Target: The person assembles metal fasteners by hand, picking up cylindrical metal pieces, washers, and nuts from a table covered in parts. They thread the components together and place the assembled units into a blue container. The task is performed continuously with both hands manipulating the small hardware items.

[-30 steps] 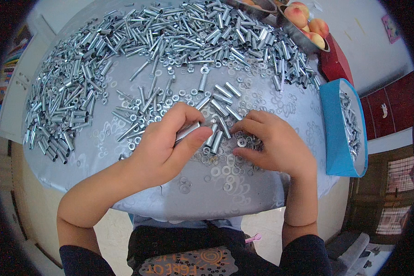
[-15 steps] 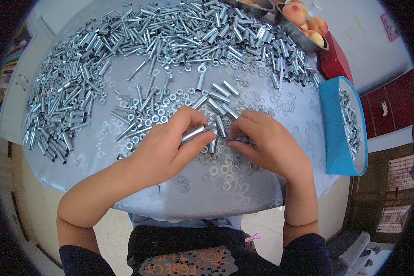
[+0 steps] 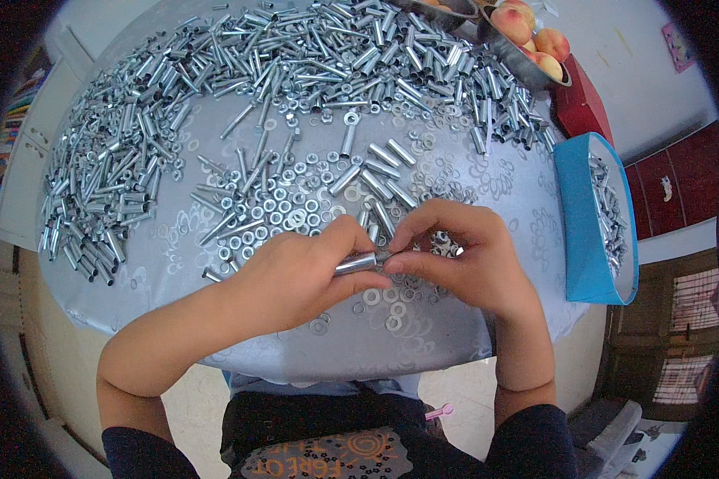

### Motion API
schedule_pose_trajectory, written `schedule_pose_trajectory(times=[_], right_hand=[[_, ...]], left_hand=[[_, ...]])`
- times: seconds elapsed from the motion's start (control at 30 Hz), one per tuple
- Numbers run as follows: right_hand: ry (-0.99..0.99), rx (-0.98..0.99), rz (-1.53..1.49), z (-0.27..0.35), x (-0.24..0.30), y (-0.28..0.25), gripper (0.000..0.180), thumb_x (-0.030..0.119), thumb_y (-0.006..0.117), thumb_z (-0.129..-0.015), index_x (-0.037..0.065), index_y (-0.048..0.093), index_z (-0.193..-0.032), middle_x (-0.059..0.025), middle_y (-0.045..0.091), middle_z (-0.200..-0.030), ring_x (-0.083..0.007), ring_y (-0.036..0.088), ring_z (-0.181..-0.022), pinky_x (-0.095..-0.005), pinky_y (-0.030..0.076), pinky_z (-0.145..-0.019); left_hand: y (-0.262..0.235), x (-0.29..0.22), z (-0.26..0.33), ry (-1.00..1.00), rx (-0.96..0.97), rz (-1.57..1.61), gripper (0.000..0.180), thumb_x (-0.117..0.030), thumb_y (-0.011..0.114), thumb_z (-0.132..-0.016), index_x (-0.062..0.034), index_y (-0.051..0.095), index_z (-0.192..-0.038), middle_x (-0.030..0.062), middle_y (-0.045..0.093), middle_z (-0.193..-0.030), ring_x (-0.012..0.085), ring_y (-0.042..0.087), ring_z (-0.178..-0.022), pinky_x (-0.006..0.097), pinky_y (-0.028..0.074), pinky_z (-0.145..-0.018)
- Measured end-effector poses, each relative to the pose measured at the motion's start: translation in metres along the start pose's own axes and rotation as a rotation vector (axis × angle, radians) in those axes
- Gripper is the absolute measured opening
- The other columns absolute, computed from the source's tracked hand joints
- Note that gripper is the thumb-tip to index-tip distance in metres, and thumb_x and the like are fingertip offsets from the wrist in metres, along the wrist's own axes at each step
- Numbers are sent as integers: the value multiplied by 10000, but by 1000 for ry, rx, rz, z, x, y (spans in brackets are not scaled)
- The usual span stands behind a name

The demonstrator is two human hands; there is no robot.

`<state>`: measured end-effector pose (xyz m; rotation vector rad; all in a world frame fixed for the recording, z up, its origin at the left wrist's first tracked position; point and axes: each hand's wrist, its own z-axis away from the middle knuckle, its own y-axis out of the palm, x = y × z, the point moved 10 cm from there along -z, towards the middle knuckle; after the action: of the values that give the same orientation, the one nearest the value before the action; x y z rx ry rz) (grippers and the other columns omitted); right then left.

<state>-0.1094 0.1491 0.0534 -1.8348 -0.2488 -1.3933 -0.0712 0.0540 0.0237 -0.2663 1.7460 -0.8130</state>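
Observation:
Between the thumb and fingers of my left hand (image 3: 291, 271) lies a shiny metal sleeve (image 3: 355, 263), its end pointing right. A thin threaded end seems to stick out of it. My right hand (image 3: 475, 259) closes thumb and forefinger at that end; whatever small piece they pinch is hidden. Beyond my fingers lie loose sleeves (image 3: 397, 194), and to their left a spread of nuts (image 3: 280, 207) and bolts (image 3: 220, 227). Flat washers (image 3: 394, 322) are scattered below and around my hands on the grey tablecloth (image 3: 327, 351).
A large heap of sleeves and bolts (image 3: 295, 60) curves along the table's far and left sides. On the right stands a blue box (image 3: 577, 223) with metal parts inside. Metal bowls, one with peaches (image 3: 548, 45), and a red box (image 3: 581, 104) sit at the far right.
Both hands have come together and slightly nearer to me. My right fingers, apart from the sleeve before, now meet at its end. The left hand still grips the sleeve.

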Motion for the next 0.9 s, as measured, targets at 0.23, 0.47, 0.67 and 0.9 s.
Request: schedule_pose_trajectory(times=[0.23,0.47,0.67,0.9], right_hand=[[17,-73,-393,1,-11,2,184,50,745,-723,31,610,-846,-12,614,-797,-77,568,-735,-215,442,-613],[207,95,-619,3,-15,21,184,-12,740,-699,0,614,-833,-40,606,-821,-102,579,-761,-228,461,-656],[-91,-31,-93,2,5,9,160,71,712,-755,16,630,-882,-49,626,-806,-100,591,-732,-238,471,-626],[-30,-10,-236,1,-5,14,159,119,697,-784,27,645,-902,-50,641,-786,-101,593,-711,-240,472,-630]], left_hand=[[2,-4,1,36,47,-79,380,-363,733,-713,-64,618,-917,135,623,-768,337,618,-674,384,484,-592],[-2,-24,7,315,-3,-131,414,-394,706,-730,-65,567,-940,104,570,-720,314,606,-562,378,486,-489],[-28,-3,8,72,-332,133,423,-356,765,-676,-60,607,-933,113,612,-688,314,603,-652,365,462,-618],[-14,-15,2,102,-103,-138,382,-322,764,-697,-61,621,-936,120,624,-717,306,612,-653,349,472,-616]])
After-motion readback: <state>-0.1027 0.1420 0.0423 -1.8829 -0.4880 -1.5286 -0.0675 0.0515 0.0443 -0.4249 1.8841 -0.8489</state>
